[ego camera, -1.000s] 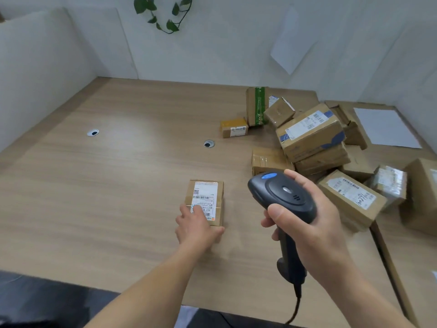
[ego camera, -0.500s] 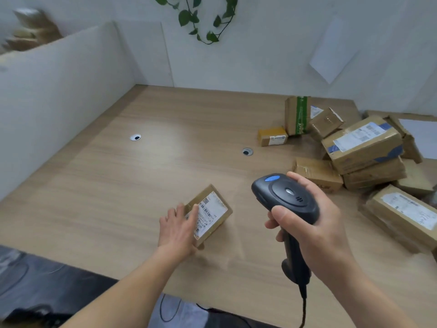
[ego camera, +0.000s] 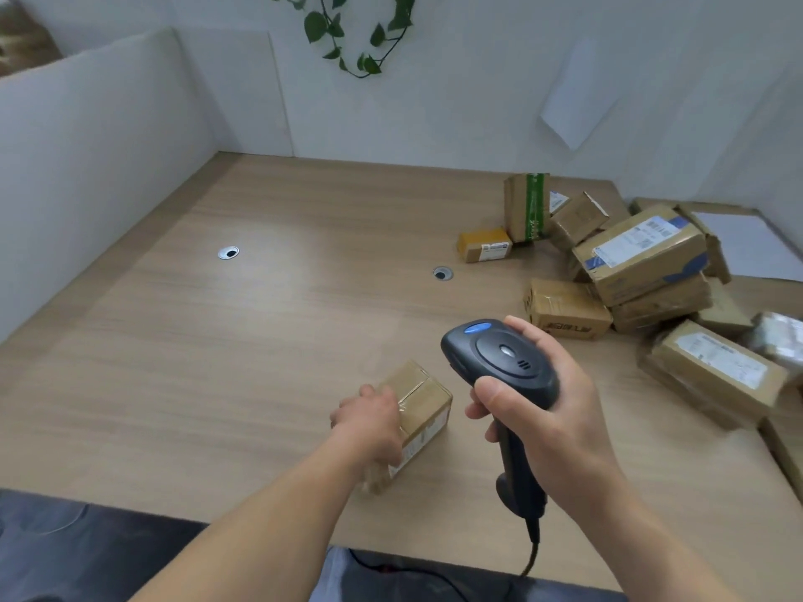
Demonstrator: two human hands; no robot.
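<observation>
Left of scanner [ego camera: 499, 362], box [ego camera: 423, 401] in left grip [ego camera: 369, 421]

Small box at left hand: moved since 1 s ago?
Yes. The small box rolled over, label now on its side, ending slightly left of the table hole.

Light wood-grain table [ego camera: 260, 341] fills most of the view, one round metal grommet [ego camera: 228, 252] set in its top at left, a second grommet [ego camera: 442, 273] nearer the middle, and a soft diffuse sheen between them. A second table [ego camera: 764, 293] adjoins it on the right. White wall [ego camera: 478, 102] behind carries a green vine [ego camera: 347, 32] hanging from above and a white paper sheet [ego camera: 578, 93]. A low white partition [ego camera: 87, 145] closes the left side and meets the wall at the far corner, and dark grey floor [ego camera: 65, 540] shows below the near table edge.
</observation>
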